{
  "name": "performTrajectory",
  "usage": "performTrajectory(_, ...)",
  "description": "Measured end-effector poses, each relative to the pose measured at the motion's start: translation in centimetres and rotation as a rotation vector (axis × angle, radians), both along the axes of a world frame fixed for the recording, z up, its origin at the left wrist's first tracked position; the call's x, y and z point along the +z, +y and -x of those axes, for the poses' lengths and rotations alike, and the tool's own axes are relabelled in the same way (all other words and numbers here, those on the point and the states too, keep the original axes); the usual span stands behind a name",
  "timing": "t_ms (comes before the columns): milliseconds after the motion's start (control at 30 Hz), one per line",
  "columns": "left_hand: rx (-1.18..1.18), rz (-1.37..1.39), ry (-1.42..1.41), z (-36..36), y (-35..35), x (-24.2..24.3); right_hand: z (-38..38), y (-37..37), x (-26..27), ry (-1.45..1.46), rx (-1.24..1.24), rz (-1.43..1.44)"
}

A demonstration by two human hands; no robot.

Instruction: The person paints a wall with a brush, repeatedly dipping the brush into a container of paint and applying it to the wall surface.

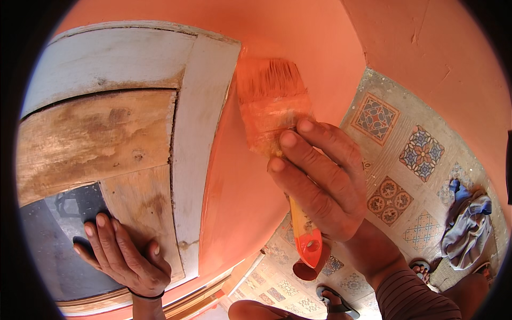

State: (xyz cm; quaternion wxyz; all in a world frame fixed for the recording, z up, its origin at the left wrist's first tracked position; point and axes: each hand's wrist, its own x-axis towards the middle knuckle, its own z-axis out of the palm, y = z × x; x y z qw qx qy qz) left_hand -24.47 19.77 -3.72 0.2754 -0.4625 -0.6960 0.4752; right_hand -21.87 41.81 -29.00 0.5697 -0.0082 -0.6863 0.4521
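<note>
My right hand (326,180) grips a wide flat paintbrush (275,106) by the base of its handle. Orange paint coats its bristles and ferrule, and the yellow handle ends in a red tip with a hole. The bristles are at the orange wall (244,176), right beside the white-painted wooden frame (202,120); whether they press on it I cannot tell. My left hand (128,256), a dark band at its wrist, lies flat with nothing in it, fingers over the glass pane (44,244) and thumb side on the bare wooden sash (136,200).
Below the brush handle stands a reddish open container (308,270), partly hidden. A crumpled grey and blue cloth (466,232) lies on the patterned tile floor (384,160). Another orange wall (424,44) meets the floor at the right. My sandalled foot (334,300) shows at the bottom.
</note>
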Motion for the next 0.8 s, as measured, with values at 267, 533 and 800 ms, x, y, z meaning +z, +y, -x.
performTrajectory(267,-0.006,-0.001,-0.008,0.0,0.1,0.0,-2.2,-0.4,0.1,-0.063,0.141,-0.011)
performTrajectory(533,0.001,0.003,-0.012,-0.1,0.1,0.0,-4.2,-0.2,-0.5,0.070,0.180,0.478)
performTrajectory(800,-0.002,-0.005,0.001,-0.1,0.1,-0.1,-5.9,0.0,-3.7,0.073,0.106,0.868)
